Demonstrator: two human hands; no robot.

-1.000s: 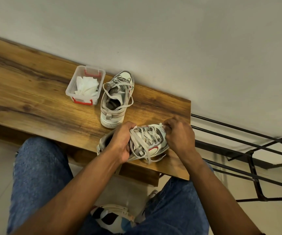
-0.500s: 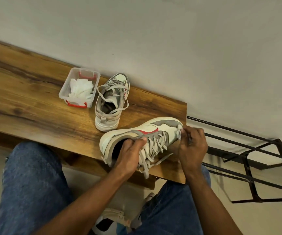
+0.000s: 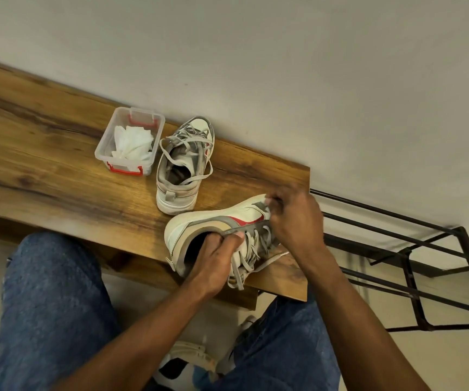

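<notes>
- Sneaker (image 3: 213, 224): white, with grey and red trim, on the table (image 3: 44, 179) at the near right corner. It is tipped on its side, with the opening towards the person and the toe towards the right edge.
- Left hand (image 3: 213, 261): grasping the sneaker at the opening. The fingers are curled over the collar edge, with the tips inside the shoe.
- Right hand (image 3: 298, 221): clenched on the sneaker's toe end, fingers curled at the front lace rows. Motion blur there, so I can't tell whether the fingertips pinch a lace or the upper.
- Laces (image 3: 251, 249): loose, hanging in loops from the eyelets between the two hands. One end trails over the table's front edge.
- Second sneaker (image 3: 181, 170): upright, just behind the first, heel towards the person and toe at the wall (image 3: 284, 66). Its laces are slack across the opening.
- Clear plastic box (image 3: 104, 138): red latches, just left of the second sneaker, with crumpled white tissue (image 3: 133, 142) inside.
- Black metal rack (image 3: 408, 249): right of the table, against the wall.
- Jeans (image 3: 53, 306): the knees sit under the table's front edge. Another shoe (image 3: 182, 365) is on the floor between them, partly hidden.
</notes>
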